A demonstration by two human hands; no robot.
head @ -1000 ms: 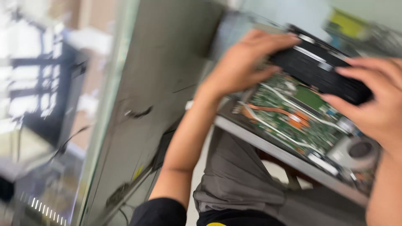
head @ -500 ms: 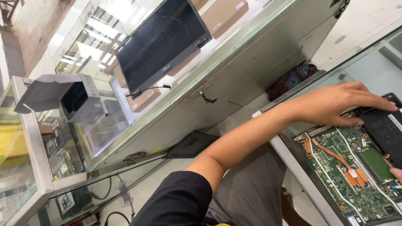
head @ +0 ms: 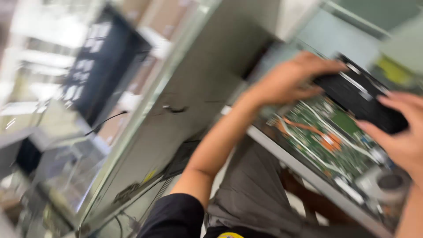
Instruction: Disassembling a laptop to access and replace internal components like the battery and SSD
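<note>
Opened laptop (head: pixel 326 145) at right of frame, bottom cover already off, green board exposed; black battery pack (head: pixel 361 103) upper right, seemingly not yet clear of the chassis; left hand (head: pixel 286 81) and right hand (head: pixel 398 132) both clasp its ends; blurred.
</note>
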